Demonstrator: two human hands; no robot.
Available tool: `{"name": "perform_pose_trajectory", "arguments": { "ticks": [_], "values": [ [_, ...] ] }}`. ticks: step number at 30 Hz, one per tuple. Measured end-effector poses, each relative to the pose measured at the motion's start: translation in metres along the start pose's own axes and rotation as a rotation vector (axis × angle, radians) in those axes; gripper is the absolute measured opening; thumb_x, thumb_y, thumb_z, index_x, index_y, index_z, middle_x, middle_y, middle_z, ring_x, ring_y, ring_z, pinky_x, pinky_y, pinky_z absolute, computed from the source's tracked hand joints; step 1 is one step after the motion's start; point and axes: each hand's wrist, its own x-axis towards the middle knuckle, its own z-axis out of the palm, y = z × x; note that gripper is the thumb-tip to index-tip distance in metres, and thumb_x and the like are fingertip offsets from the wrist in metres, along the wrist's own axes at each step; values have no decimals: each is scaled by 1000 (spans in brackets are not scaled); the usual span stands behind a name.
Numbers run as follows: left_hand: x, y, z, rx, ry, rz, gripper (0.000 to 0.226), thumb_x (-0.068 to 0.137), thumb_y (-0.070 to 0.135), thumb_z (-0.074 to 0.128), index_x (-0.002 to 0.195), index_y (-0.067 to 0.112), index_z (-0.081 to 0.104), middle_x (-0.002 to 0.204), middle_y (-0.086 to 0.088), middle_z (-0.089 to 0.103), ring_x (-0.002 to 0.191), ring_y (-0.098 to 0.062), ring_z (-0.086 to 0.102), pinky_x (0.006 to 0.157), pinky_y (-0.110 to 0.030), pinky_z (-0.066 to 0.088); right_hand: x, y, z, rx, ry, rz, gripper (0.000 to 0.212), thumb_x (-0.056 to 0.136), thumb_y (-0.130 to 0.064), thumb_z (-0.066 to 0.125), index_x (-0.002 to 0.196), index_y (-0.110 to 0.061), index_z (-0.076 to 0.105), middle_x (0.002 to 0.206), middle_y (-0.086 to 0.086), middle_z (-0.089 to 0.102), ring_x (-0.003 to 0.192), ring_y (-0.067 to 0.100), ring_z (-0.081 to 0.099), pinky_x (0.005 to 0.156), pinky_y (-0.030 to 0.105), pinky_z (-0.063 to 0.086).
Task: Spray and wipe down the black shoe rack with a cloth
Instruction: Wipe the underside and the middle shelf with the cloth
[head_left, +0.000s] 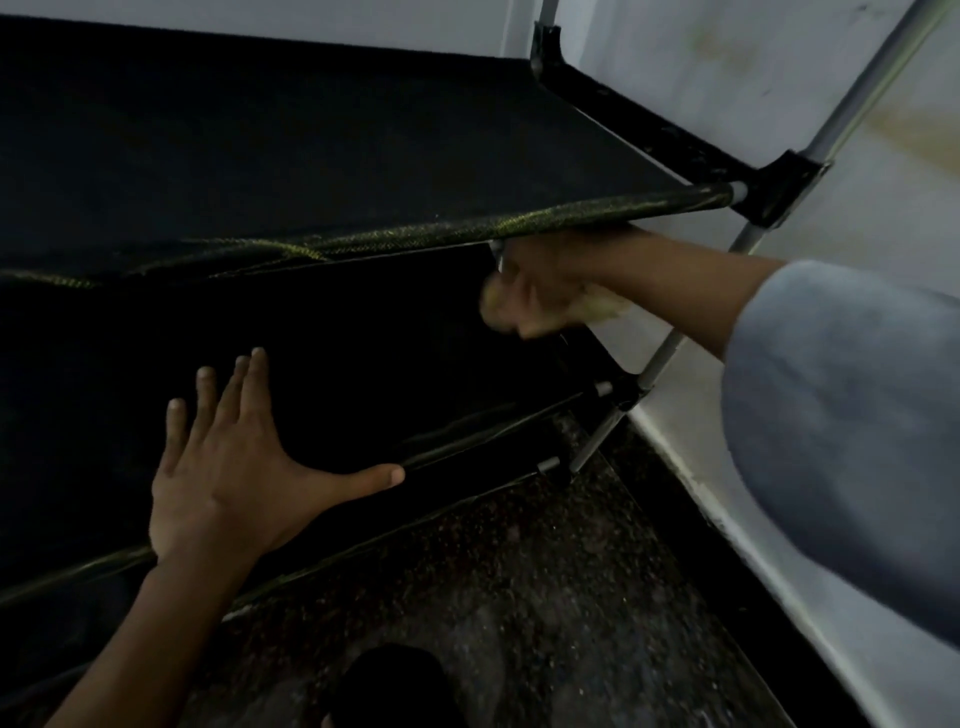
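Black shoe rack (311, 156) set against pale wall (727, 78), on speckled floor (519, 597). Left hand (228, 478) flat on middle shelf (363, 364) — fingers straight and spread. Right hand (540, 291) under top shelf near right post (660, 358) — blurred, fingers curled round yellowish cloth (602, 306).

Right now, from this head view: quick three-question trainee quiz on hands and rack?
1. True or false: the left hand lies flat, fingers spread, on a shelf of the black shoe rack.
2. Which hand grips the cloth? A left, B right.
3. Fill in: the right hand works under the ___ shelf in view.

Key: 1 true; 2 B; 3 upper.
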Motion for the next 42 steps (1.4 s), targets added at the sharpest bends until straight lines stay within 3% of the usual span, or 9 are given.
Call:
{"name": "perform_pose_trajectory", "arguments": {
  "ticks": [5, 10, 14, 17, 21, 30, 32, 36, 42],
  "values": [
    [-3, 1, -1, 0, 7, -26, 156, 25, 99, 43, 151, 21, -6, 159, 5, -2, 145, -15, -11, 118, -38, -5, 14, -3, 28, -304, 219, -57, 21, 98, -28, 44, 101, -19, 63, 114, 3, 63, 112, 27, 58, 80, 27, 38],
    [-5, 1, -1, 14, 21, -36, 155, 25, 101, 41, 151, 23, -6, 159, 6, -1, 145, -17, -14, 118, -41, -6, -22, 0, 31, -567, -72, -21, 38, 93, -29, 53, 130, -28, 49, 127, 3, 57, 115, 26, 57, 88, 34, 43],
    [-6, 1, -1, 0, 2, -32, 155, 26, 100, 42, 151, 22, -6, 159, 6, -1, 145, -16, -12, 118, -40, -6, -27, -5, 14, -393, -195, 20, 43, 86, -22, 63, 128, -26, 56, 121, 2, 62, 97, 23, 63, 66, 25, 41],
    [-3, -1, -1, 24, -25, -29, 154, 26, 102, 39, 151, 22, -6, 159, 5, -3, 145, -15, -10, 119, -39, -5, -13, -6, 0, 9, -13, 67, 25, 86, -23, 66, 110, -15, 67, 101, 7, 67, 96, 28, 64, 61, 26, 43],
    [-2, -1, 0, 18, -28, -33, 154, 26, 102, 38, 151, 22, -4, 159, 6, -3, 145, -14, -11, 119, -39, -5, 19, -7, 24, -209, 267, 55, 26, 93, -29, 55, 115, -16, 63, 120, 6, 62, 113, 27, 57, 85, 33, 41],
    [-2, 0, 0, 20, -43, -39, 156, 25, 103, 35, 151, 20, -6, 159, 5, -4, 145, -14, -11, 118, -38, -6, -21, 2, 4, -326, -340, 36, 37, 86, -24, 67, 120, -22, 55, 106, -2, 59, 101, 21, 57, 68, 24, 40],
    [-2, 0, 0, 18, -42, -37, 156, 25, 103, 36, 151, 20, -6, 159, 5, -4, 145, -14, -11, 118, -38, -6, -17, 2, -10, -65, -196, 43, 18, 87, -18, 65, 101, -22, 54, 89, -2, 56, 88, 19, 56, 60, 25, 42],
    [-1, -1, 0, 27, -52, -39, 155, 26, 103, 35, 150, 21, -8, 159, 6, -6, 145, -14, -12, 119, -38, -6, 3, -5, 13, -181, 202, -91, 26, 99, -28, 43, 119, -14, 54, 122, 6, 56, 117, 25, 51, 95, 32, 34],
    [-1, 0, 0, 22, -57, -46, 156, 25, 103, 36, 151, 20, -7, 159, 5, -5, 145, -14, -12, 118, -38, -7, -21, 2, 26, -401, -189, 22, 46, 90, -36, 58, 133, -24, 46, 125, 0, 57, 110, 22, 57, 75, 29, 39]
  ]
}}
